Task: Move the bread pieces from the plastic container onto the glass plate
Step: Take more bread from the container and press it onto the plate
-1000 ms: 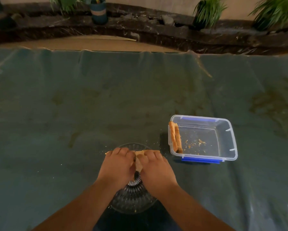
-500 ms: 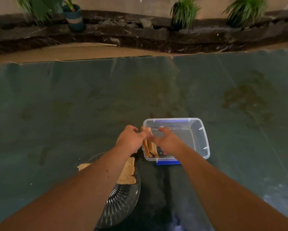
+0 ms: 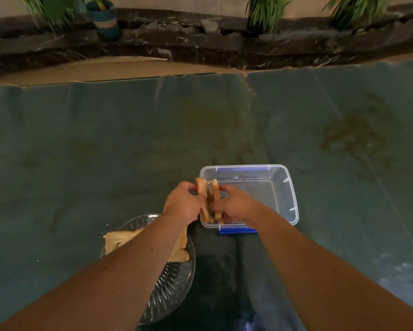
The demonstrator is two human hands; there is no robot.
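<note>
A clear plastic container [image 3: 286, 194] with blue clips sits on the dark green sheet. Two upright bread slices [image 3: 207, 199] stand at its left end, lifted partly above the rim. My left hand [image 3: 184, 204] grips them from the left and my right hand [image 3: 236, 206] presses them from the right, so both hands are shut on the pair. Below left lies the ribbed glass plate [image 3: 174, 290], holding flat bread pieces [image 3: 119, 240] that my left forearm partly hides.
A dark green sheet [image 3: 105, 151] covers the ground, stained at the right. Beyond its far edge run a tan strip, a dark stone border and potted plants, one in a blue pot [image 3: 105, 20]. Crumbs lie near the plate.
Both hands left the plate, where bread pieces now lie, and reached the container's left end. They closed on the two upright slices and have raised them slightly.
</note>
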